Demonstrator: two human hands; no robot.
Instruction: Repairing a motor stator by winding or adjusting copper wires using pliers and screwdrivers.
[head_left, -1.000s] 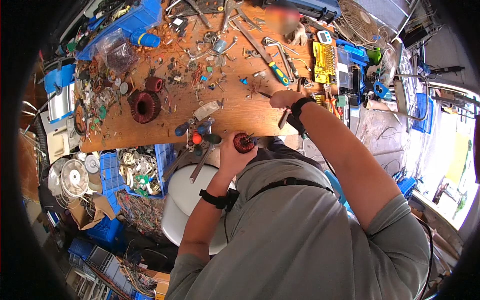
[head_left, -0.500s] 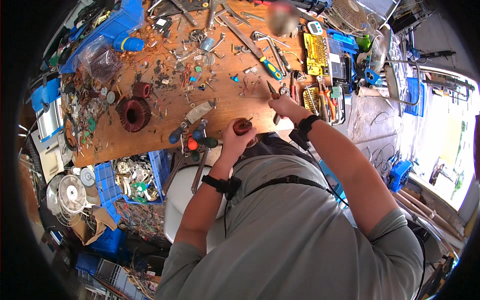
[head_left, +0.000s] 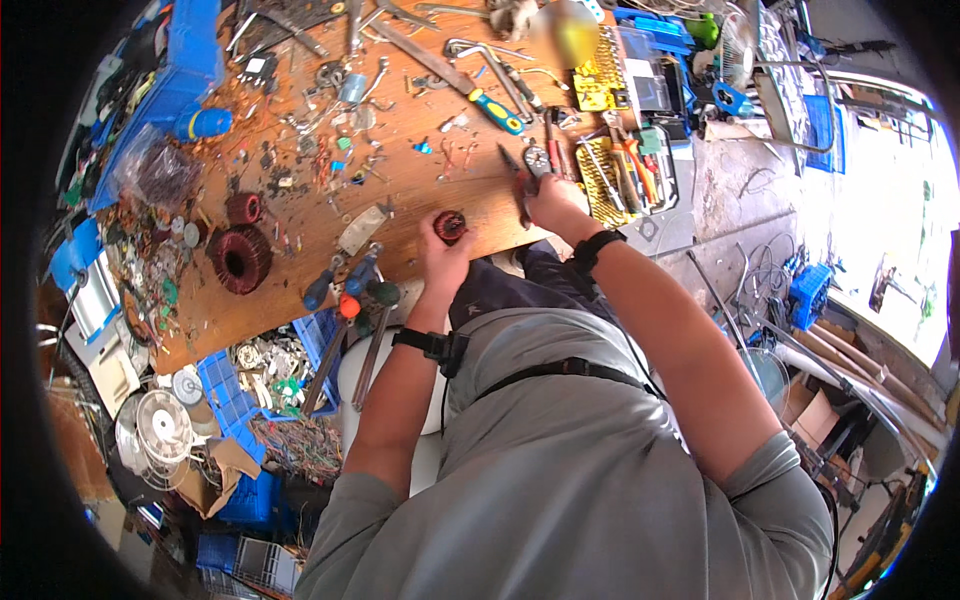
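Near the table's front edge, my left hand is wrapped round a small copper-wound coil, one end of it facing up. Further right, my right hand is closed at a hand tool with a grey rounded head; its handles are mostly hidden by the fingers. Dark-nosed pliers with reddish handles lie just left of those fingers, close to them or touching. Left of my left hand are a pale metal block and several blue, orange and dark green tool handles at the edge.
A large wire-wound ring coil and a smaller one sit on the left of the wooden table. Small parts lie scattered about. A file with a blue-yellow handle and a yellow bit set are at the back. Blue crates stand below left.
The view has shifted, so the table appears further left and higher. My right hand has moved off the pliers to the grey-headed tool. The coil in my left hand has turned end-up.
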